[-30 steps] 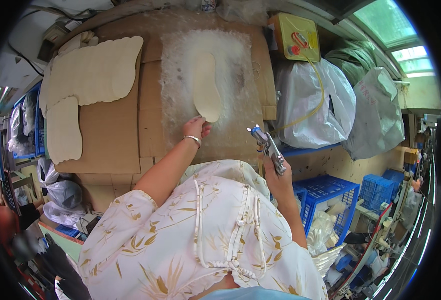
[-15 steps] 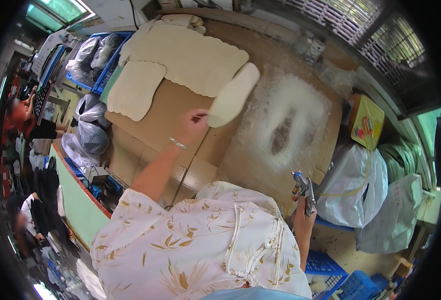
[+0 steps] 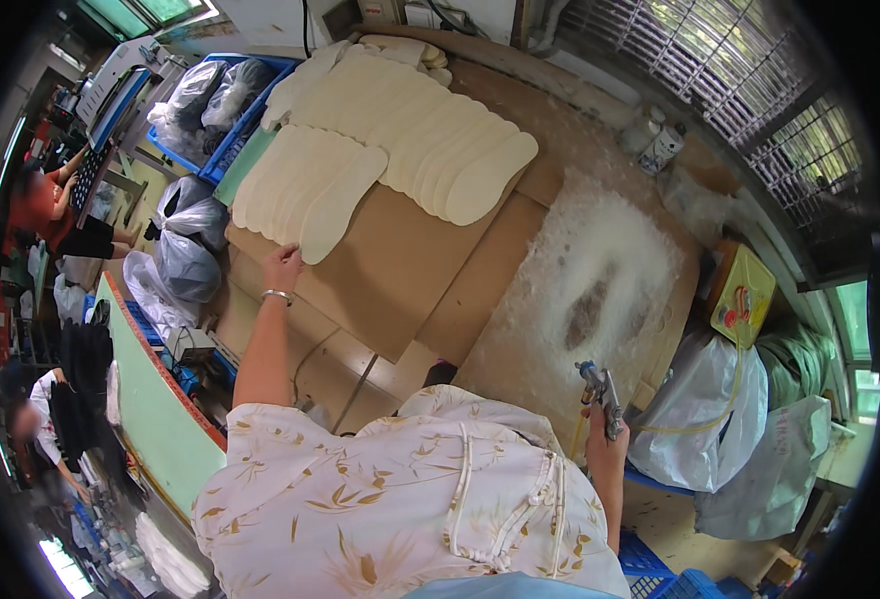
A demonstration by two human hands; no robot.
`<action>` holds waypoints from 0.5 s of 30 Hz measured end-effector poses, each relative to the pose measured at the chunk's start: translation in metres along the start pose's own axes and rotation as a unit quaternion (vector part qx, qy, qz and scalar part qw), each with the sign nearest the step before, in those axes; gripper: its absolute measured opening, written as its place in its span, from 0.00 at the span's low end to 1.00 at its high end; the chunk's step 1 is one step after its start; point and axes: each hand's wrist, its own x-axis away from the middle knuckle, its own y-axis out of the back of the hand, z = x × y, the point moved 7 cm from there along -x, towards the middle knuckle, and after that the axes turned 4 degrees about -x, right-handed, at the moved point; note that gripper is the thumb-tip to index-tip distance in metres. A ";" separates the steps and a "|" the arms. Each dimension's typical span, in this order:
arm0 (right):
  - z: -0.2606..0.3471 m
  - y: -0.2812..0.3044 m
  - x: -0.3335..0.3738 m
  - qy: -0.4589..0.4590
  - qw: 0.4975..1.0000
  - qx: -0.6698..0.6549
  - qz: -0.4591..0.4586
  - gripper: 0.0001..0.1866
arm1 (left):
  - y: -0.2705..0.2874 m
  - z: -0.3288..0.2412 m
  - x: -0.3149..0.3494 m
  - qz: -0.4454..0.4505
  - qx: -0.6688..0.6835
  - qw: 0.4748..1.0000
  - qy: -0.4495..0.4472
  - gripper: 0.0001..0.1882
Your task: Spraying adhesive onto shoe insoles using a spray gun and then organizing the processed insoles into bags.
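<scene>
My left hand (image 3: 283, 268), wearing a bracelet, pinches the narrow near end of a cream shoe insole (image 3: 338, 215). That insole lies at the right end of a short overlapping row of insoles (image 3: 278, 180) on brown cardboard. A longer overlapping row of cream insoles (image 3: 430, 135) spreads beyond it. On the right, my right hand (image 3: 604, 444) is closed around the handle of a metal spray gun (image 3: 601, 394), its nozzle end pointing up and away from me. Ahead of the gun, the cardboard (image 3: 530, 329) carries a whitish crusted patch (image 3: 624, 260) with a dark middle.
A yellow hose (image 3: 694, 385) runs from the gun's side toward a yellow container (image 3: 742, 299). Bottles (image 3: 662, 148) stand by the barred window. White sacks (image 3: 699, 409) sit at right, a blue crate (image 3: 235, 140) of bags at far left. Two people work at left.
My left hand has moved left, carrying the insole from mid-cardboard to the end of the short row, where it now lies. My right hand still holds the spray gun. The view has shifted slightly.
</scene>
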 end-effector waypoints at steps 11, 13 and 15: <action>-0.020 0.016 0.007 -0.003 0.997 -0.007 -0.071 0.14 | -0.001 0.050 -0.024 -0.023 0.012 0.990 0.136 0.14; -0.036 0.024 0.014 -0.057 0.996 -0.020 -0.069 0.15 | -0.019 0.042 -0.024 -0.026 -0.047 0.991 0.121 0.13; -0.016 0.023 -0.007 0.030 0.997 -0.023 -0.072 0.17 | 0.037 0.077 -0.049 -0.120 -0.245 0.959 0.077 0.15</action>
